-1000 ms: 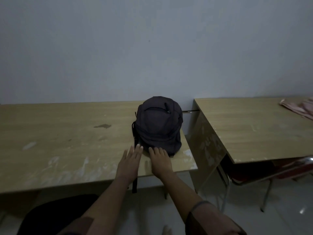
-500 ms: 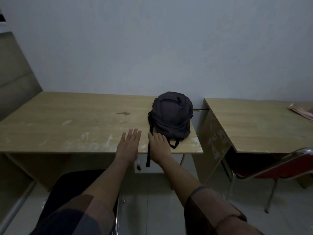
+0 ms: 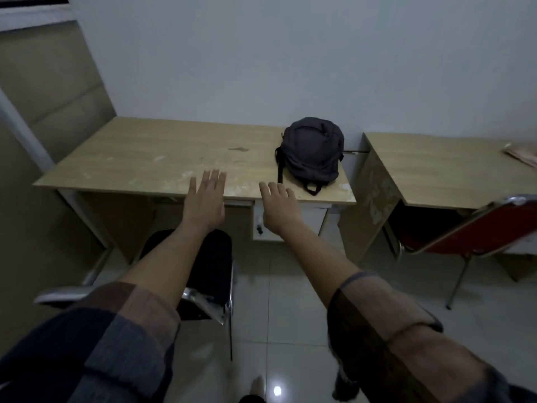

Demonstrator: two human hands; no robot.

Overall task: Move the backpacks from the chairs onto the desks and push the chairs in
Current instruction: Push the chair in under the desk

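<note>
A dark grey backpack (image 3: pixel 311 154) stands on the right end of the left wooden desk (image 3: pixel 151 161), its straps hanging toward the front edge. My left hand (image 3: pixel 205 203) hovers in front of the desk's front edge with fingers straight, holding nothing. My right hand (image 3: pixel 279 206) is also in the air before the desk edge, fingers relaxed, a short way left of the backpack and not touching it. Below my left arm a black chair (image 3: pixel 209 266) with a chrome frame stands pulled out from the desk.
A second wooden desk (image 3: pixel 441 170) stands to the right with a pink cloth (image 3: pixel 523 152) at its far end. A red chair (image 3: pixel 476 234) sits tilted, partly under that desk. A white drawer unit (image 3: pixel 287 225) hangs under the left desk. The floor is glossy white tile.
Both hands have drawn back from the backpack and spread apart. The view has pulled away from the desk, so the black chair and more floor now show.
</note>
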